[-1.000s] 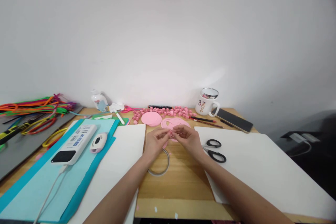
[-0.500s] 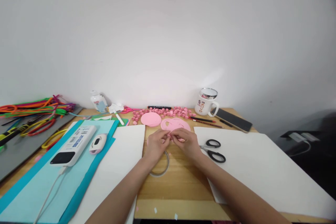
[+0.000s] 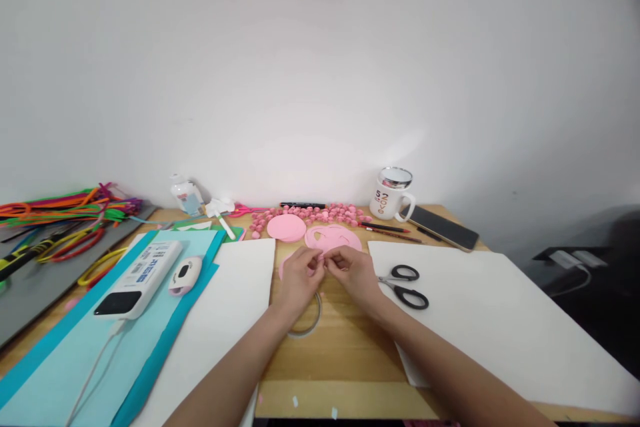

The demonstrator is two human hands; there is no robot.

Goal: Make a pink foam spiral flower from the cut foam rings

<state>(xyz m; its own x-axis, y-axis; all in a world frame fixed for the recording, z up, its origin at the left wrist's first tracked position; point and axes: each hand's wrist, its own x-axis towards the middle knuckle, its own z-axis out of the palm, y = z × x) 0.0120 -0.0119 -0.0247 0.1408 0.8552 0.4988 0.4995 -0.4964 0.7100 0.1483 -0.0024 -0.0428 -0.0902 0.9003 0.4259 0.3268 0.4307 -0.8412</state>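
My left hand (image 3: 299, 275) and my right hand (image 3: 356, 271) meet over the middle of the wooden table (image 3: 345, 347), fingertips pinched together on a small pink paper piece (image 3: 323, 256). Just beyond them lie a cut-out pink paper sheet (image 3: 334, 237) and a pink paper disc (image 3: 286, 227). A row of small pink rolled paper pieces (image 3: 320, 213) runs behind those. A clear tape ring (image 3: 307, 320) lies under my left wrist. Black-handled scissors (image 3: 406, 285) rest just right of my right hand.
White sheets (image 3: 500, 320) lie on both sides. On teal and light blue paper (image 3: 100, 347) at the left sit a white power bank (image 3: 137, 277) and a small pink device (image 3: 181, 275). Pipe cleaners (image 3: 65, 213) fill the far left. A mug (image 3: 391, 195), phone (image 3: 443, 227) and pencils (image 3: 387, 229) sit at the back.
Both hands have shifted slightly left and stay pinched on the small pink piece. The view has tilted a little.
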